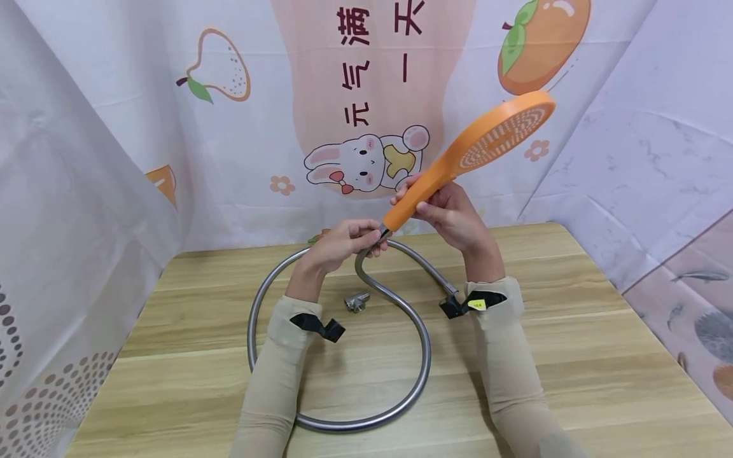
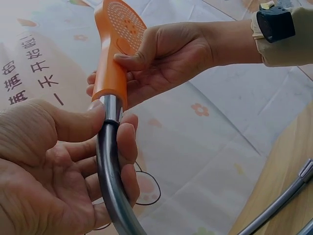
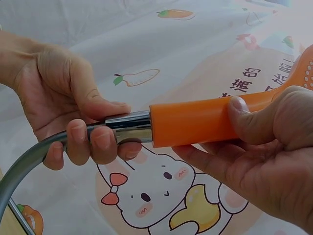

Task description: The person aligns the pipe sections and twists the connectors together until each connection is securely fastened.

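The right hand [image 1: 452, 219] grips the handle [image 3: 193, 120] of an orange, paddle-shaped shower head with a perforated face [image 1: 465, 149], slanted upward to the right above the light wood-grain table [image 1: 572, 356], while the left hand [image 1: 336, 245] pinches the shiny, cylindrical metal collar [image 3: 128, 119] of a grey, flexible metal hose [image 1: 426, 346] (its length loops broadly over the tabletop), the collar meeting the handle's lower end; a small silver metal fitting [image 1: 357, 302] lies inside that loop
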`<move>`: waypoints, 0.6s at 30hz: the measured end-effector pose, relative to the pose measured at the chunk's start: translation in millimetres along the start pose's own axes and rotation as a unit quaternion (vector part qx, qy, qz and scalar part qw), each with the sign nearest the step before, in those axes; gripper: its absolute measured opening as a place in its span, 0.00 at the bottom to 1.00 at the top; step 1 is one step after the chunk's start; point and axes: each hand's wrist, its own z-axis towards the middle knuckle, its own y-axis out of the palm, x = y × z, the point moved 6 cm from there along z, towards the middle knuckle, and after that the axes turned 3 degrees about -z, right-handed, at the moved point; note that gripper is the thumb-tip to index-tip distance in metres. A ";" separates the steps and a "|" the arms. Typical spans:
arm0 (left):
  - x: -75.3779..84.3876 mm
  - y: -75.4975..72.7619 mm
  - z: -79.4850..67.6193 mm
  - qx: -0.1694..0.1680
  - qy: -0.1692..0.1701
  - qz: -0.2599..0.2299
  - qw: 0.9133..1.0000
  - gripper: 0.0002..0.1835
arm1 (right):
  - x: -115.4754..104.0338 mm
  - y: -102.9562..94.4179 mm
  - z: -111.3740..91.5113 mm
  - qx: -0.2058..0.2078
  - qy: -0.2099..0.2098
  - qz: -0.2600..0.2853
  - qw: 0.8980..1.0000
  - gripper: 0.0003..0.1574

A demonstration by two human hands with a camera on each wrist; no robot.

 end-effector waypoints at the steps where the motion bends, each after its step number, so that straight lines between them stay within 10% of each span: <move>1: 0.0 -0.3 0.1 0.005 -0.001 -0.002 1.000 0.14 | 0.0 -0.1 -0.1 0.000 0.000 0.001 1.000 0.18; 18: 0.6 3.4 -2.6 -0.044 0.027 -0.001 0.999 0.24 | 0.8 0.6 0.7 0.002 0.004 -0.011 1.000 0.22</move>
